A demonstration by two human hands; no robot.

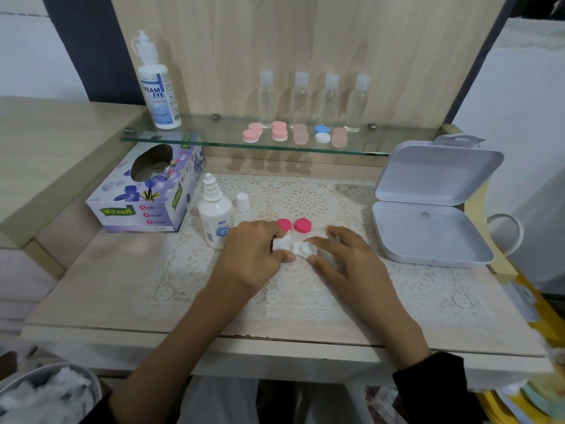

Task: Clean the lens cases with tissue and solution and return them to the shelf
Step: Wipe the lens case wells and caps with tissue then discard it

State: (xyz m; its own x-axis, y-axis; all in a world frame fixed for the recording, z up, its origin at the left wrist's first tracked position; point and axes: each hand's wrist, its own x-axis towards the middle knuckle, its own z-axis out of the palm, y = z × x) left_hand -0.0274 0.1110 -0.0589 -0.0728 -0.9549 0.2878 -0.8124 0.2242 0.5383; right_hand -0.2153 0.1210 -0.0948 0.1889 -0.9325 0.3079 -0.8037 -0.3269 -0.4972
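Our left hand point(253, 250) has its grip closed round a crumpled white tissue wad point(282, 242), fingers curled, pressing it into the left well of the small white plastic lens case point(301, 250). Our right hand point(345, 260) steadies the other end: thumb & index pinch the right well in a narrow grip, other fingers spread loose. The case sits on the cream lace mat point(305, 197) mid-counter point(107, 286), btw both hands. Its two hot-pink round caps point(302, 225) are off and lie just behind it on the mat; the left one is partly hidden by our left fingers.

Left of the hands stands a small white solution bottle point(215, 215), uncapped, w/ its little white cap point(243, 201) upright beside it. Further left is a purple floral tissue box point(146, 194). On the glass shelf point(214, 141) above sit pink lens cases point(279, 134) and one blue-and-white case point(322, 133), w/ four clear bottles point(301, 99) behind and a big white solution bottle point(157, 87) at the left end. At right, a white hinged box point(428, 240) lies open.
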